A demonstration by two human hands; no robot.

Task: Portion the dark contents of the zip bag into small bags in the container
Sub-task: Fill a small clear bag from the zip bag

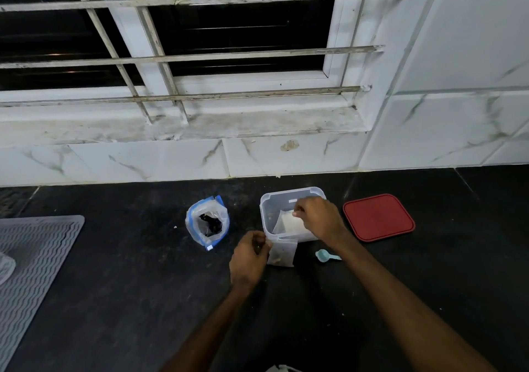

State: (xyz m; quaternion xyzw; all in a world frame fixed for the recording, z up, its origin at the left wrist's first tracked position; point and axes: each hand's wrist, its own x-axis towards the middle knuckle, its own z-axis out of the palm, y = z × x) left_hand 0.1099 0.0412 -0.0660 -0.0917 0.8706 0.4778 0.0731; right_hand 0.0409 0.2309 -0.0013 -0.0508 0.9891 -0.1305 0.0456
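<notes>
A clear zip bag (207, 222) with a blue seal stands open on the black counter, dark contents at its bottom. To its right is a clear plastic container (274, 202) with small white bags (289, 224) inside. My right hand (317, 218) reaches into the container and pinches the top of one small bag. My left hand (249, 257) pinches the edge of another small translucent bag (282, 252) that hangs in front of the container.
A red lid (379, 217) lies right of the container. A small teal scoop (326, 256) rests on the counter below it. A grey ribbed mat (31, 262) covers the counter's left side. The tiled wall and barred window rise behind.
</notes>
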